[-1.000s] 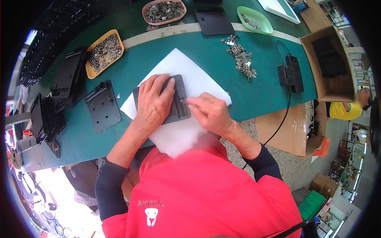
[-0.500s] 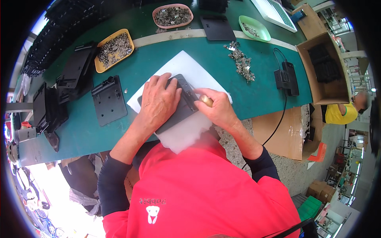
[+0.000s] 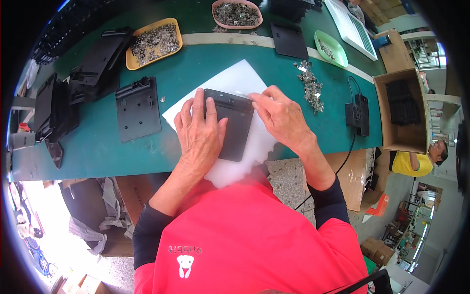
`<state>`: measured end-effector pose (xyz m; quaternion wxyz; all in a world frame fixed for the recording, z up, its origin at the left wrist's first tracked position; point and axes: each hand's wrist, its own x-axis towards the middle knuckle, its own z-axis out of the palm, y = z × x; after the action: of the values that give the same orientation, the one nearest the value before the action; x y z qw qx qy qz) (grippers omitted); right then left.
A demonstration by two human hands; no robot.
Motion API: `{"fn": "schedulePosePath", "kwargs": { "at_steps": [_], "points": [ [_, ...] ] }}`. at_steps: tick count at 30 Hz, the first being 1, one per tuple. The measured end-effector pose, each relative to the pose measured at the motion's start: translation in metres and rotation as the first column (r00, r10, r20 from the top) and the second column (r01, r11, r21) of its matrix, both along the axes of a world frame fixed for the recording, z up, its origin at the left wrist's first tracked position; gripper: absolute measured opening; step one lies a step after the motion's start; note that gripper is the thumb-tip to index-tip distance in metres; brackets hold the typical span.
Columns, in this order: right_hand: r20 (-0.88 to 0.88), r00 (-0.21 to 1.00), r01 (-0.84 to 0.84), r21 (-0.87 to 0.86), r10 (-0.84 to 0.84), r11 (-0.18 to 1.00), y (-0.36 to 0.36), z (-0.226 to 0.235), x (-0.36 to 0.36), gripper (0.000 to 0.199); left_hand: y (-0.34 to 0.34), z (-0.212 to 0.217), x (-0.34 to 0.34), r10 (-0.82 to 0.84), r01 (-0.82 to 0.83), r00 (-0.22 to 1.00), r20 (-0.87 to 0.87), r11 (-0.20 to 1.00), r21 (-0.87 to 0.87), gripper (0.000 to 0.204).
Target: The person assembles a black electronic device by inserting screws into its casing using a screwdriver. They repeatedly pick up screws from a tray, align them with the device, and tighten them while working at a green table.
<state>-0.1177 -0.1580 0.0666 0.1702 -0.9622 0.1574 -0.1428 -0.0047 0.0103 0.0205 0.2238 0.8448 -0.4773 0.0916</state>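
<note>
Two bare hands work over a flat black plastic panel [image 3: 236, 128] that lies on a white sheet [image 3: 230, 83] spread on the green workbench [image 3: 98, 152]. The left hand [image 3: 199, 132] lies flat on the panel's left half, fingers spread wide and pressed down, pinning it rather than gripping it. The right hand [image 3: 281, 117] rests at the panel's upper right corner, its thumb and forefinger pinched narrowly together on something thin and pale at the panel's top edge; what that small piece is I cannot tell. Just to the left of the sheet lies a second black plate [image 3: 138, 110] with a raised bar along its top edge, apart from both hands. Beyond it, a yellow tray [image 3: 154, 41] holds small metal parts, and a pink tray [image 3: 237, 13] farther back holds more of the same. A loose heap of small metal parts [image 3: 309, 85] sits on the bench just right of the sheet, near the right hand, with a green tray [image 3: 331, 48] behind it. A black boxy device with a cable [image 3: 358, 113] lies near the bench's right edge, and an open cardboard box [image 3: 402, 110] with dark pieces inside stands beside it. Stacks of black panels [image 3: 58, 105] crowd the bench's left end.
</note>
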Motion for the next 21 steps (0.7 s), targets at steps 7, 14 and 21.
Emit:
{"fn": "schedulePosePath", "kwargs": {
  "at_steps": [7,14,21],
  "points": [
    [-0.136,0.988,-0.104,-0.205,0.076,0.973,0.001,-0.006,0.000,0.024,-0.006,-0.014,-0.002,-0.145,0.146,0.989,0.025,0.986,-0.080,0.042],
    [-0.219,0.974,-0.114,-0.234,0.062,0.966,0.008,-0.007,0.005,0.035,-0.007,-0.013,0.000,-0.159,0.156,0.987,-0.020,0.982,-0.106,0.042],
    [-0.168,0.980,-0.159,-0.351,0.105,0.923,0.007,-0.012,0.004,0.035,-0.008,-0.015,-0.002,-0.169,0.163,0.985,-0.040,0.979,-0.123,0.042]
  ]
}}
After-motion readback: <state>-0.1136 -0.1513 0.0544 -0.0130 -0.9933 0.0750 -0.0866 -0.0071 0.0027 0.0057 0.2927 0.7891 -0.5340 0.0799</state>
